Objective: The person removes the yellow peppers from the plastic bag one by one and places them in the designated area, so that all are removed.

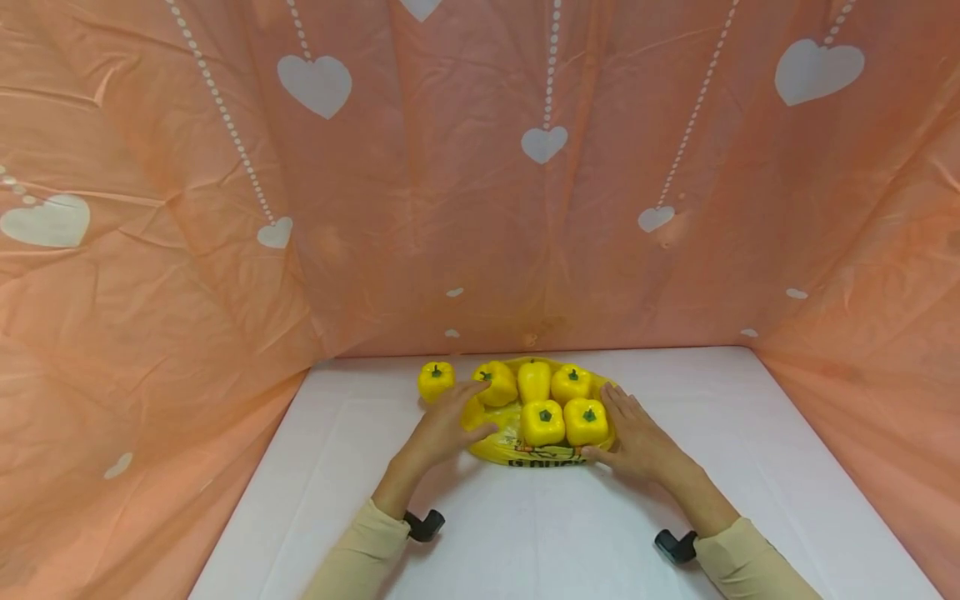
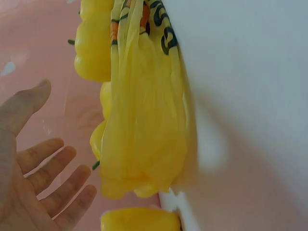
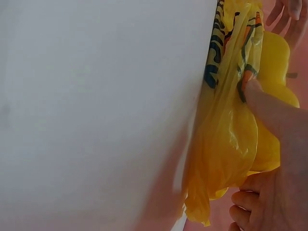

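Several yellow bell peppers (image 1: pixel 542 422) with green stems sit on a crumpled yellow plastic bag (image 1: pixel 491 450) with dark printed lettering along its front. One more yellow bell pepper (image 1: pixel 437 382) stands on the white surface just left of the bag. My left hand (image 1: pixel 444 423) is at the bag's left end, fingers spread and holding nothing; in the left wrist view its palm (image 2: pixel 29 192) faces the bag beside the peppers. My right hand (image 1: pixel 636 435) lies along the bag's right side with fingers extended. Its thumb (image 3: pixel 269 106) touches the bag by the nearest pepper.
A white table surface (image 1: pixel 337 475) lies under everything. Behind it and at both sides hangs a pink-orange curtain (image 1: pixel 480 208) with white hearts, meeting the table's back edge close behind the peppers. Black wrist mounts (image 1: pixel 425 526) sit on both forearms.
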`<control>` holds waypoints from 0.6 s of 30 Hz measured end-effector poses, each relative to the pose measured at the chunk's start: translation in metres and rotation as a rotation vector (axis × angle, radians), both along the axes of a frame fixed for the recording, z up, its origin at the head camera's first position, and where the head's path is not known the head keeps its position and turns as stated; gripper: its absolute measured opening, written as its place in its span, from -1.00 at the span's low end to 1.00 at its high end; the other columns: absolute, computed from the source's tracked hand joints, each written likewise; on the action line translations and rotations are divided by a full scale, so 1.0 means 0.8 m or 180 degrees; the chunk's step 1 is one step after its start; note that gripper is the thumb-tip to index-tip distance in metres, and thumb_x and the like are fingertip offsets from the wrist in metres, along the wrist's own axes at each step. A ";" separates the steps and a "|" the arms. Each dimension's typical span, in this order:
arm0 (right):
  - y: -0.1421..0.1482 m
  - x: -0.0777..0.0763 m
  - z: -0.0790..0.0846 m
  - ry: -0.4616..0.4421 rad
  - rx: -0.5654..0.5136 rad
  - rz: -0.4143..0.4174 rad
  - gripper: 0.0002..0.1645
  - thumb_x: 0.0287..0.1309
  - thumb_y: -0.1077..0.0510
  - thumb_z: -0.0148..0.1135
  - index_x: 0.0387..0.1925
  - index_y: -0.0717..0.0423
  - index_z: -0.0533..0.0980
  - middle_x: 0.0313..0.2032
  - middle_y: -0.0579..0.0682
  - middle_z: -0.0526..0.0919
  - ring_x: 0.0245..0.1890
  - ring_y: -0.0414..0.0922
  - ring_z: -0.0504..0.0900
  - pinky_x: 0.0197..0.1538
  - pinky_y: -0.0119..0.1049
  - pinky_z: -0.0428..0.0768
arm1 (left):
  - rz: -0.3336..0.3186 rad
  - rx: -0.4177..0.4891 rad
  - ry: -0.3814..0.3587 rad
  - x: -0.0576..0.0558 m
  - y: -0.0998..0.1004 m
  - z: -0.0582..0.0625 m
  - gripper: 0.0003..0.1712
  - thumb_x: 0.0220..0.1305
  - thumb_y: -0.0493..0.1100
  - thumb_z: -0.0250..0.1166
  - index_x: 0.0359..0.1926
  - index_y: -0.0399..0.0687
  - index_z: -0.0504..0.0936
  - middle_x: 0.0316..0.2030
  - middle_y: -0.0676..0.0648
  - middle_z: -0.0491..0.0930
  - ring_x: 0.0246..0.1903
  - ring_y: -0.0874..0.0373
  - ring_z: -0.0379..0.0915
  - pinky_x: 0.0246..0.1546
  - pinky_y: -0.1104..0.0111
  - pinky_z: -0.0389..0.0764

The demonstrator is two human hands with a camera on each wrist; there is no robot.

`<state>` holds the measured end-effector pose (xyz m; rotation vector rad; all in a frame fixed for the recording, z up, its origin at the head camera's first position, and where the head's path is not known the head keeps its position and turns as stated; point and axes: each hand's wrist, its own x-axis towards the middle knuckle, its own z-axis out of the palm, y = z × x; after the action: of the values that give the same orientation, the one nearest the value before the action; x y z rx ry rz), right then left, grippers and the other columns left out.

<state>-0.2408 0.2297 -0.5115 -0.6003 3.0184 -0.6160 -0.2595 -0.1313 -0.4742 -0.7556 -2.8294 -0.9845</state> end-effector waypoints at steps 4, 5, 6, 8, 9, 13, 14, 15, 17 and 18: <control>0.000 0.001 0.001 -0.0009 -0.0022 0.0000 0.40 0.31 -0.42 0.37 0.66 0.44 -0.06 0.67 0.38 -0.05 0.67 0.32 -0.04 0.66 0.27 -0.02 | -0.0023 0.0001 -0.0016 0.002 0.008 -0.004 -0.16 0.40 0.11 0.49 0.57 -0.03 0.42 0.52 -0.14 0.41 0.52 -0.19 0.29 0.49 -0.16 0.40; -0.001 0.001 0.002 -0.0027 -0.0021 -0.0008 0.40 0.31 -0.42 0.37 0.66 0.44 -0.06 0.67 0.37 -0.05 0.67 0.32 -0.05 0.66 0.27 -0.03 | -0.0036 0.0033 -0.0028 0.002 0.009 -0.005 -0.16 0.40 0.10 0.50 0.56 -0.03 0.42 0.52 -0.14 0.42 0.52 -0.20 0.29 0.49 -0.17 0.40; -0.001 0.002 0.002 -0.0043 -0.0012 -0.0021 0.40 0.31 -0.42 0.37 0.67 0.42 -0.07 0.68 0.36 -0.06 0.68 0.31 -0.05 0.67 0.26 -0.03 | -0.0037 0.0056 -0.0048 0.003 0.011 -0.006 -0.16 0.40 0.10 0.50 0.56 -0.03 0.42 0.52 -0.13 0.42 0.52 -0.20 0.28 0.49 -0.18 0.39; -0.002 0.002 0.002 -0.0034 -0.0004 -0.0019 0.40 0.31 -0.42 0.37 0.66 0.43 -0.06 0.67 0.37 -0.05 0.67 0.32 -0.04 0.66 0.27 -0.02 | -0.0041 0.0082 -0.0086 0.004 0.015 -0.009 -0.15 0.39 0.11 0.51 0.57 -0.03 0.41 0.52 -0.13 0.41 0.53 -0.20 0.27 0.49 -0.19 0.38; -0.002 0.002 0.003 -0.0023 0.0003 -0.0016 0.40 0.31 -0.42 0.37 0.66 0.44 -0.05 0.67 0.38 -0.04 0.67 0.33 -0.03 0.66 0.27 -0.02 | -0.0049 0.0092 -0.0099 0.005 0.017 -0.010 -0.15 0.39 0.11 0.51 0.56 -0.03 0.42 0.53 -0.13 0.41 0.53 -0.21 0.27 0.49 -0.20 0.37; -0.002 0.003 0.005 0.0007 0.0001 -0.0006 0.40 0.30 -0.42 0.38 0.65 0.45 -0.04 0.66 0.39 -0.02 0.66 0.35 -0.02 0.65 0.27 0.00 | -0.0088 0.0082 -0.0088 0.005 0.025 -0.013 -0.17 0.40 0.10 0.50 0.55 -0.05 0.43 0.52 -0.13 0.41 0.53 -0.21 0.27 0.50 -0.21 0.35; -0.002 0.003 0.005 0.0004 -0.0001 -0.0007 0.40 0.30 -0.42 0.38 0.65 0.45 -0.05 0.66 0.39 -0.02 0.66 0.34 -0.02 0.66 0.27 0.00 | -0.0100 0.0066 -0.0078 0.005 0.027 -0.014 -0.18 0.40 0.10 0.49 0.55 -0.06 0.44 0.52 -0.12 0.42 0.53 -0.20 0.27 0.51 -0.20 0.35; -0.002 0.003 0.005 0.0016 -0.0001 -0.0003 0.40 0.30 -0.42 0.38 0.65 0.45 -0.04 0.66 0.39 -0.02 0.66 0.35 -0.02 0.65 0.27 0.01 | -0.0106 0.0058 -0.0077 0.005 0.029 -0.014 -0.19 0.41 0.09 0.49 0.54 -0.06 0.44 0.52 -0.12 0.42 0.53 -0.20 0.27 0.51 -0.20 0.35; -0.001 0.003 0.004 0.0013 0.0010 -0.0008 0.40 0.29 -0.43 0.37 0.65 0.45 -0.04 0.66 0.38 -0.02 0.66 0.34 -0.02 0.66 0.27 0.00 | -0.0127 0.0034 -0.0059 0.006 0.032 -0.014 -0.20 0.42 0.09 0.48 0.54 -0.08 0.44 0.52 -0.12 0.43 0.53 -0.21 0.28 0.51 -0.20 0.34; -0.002 0.003 0.004 0.0020 0.0015 -0.0008 0.40 0.29 -0.44 0.37 0.65 0.45 -0.04 0.66 0.39 -0.02 0.66 0.34 -0.02 0.65 0.27 0.01 | -0.0129 0.0007 -0.0044 0.006 0.034 -0.015 -0.20 0.42 0.09 0.48 0.54 -0.08 0.44 0.51 -0.11 0.43 0.52 -0.20 0.29 0.51 -0.19 0.35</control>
<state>-0.2385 0.2284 -0.5087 -0.5995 3.0262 -0.6082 -0.2551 -0.1040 -0.4859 -0.8121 -2.8350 -1.0023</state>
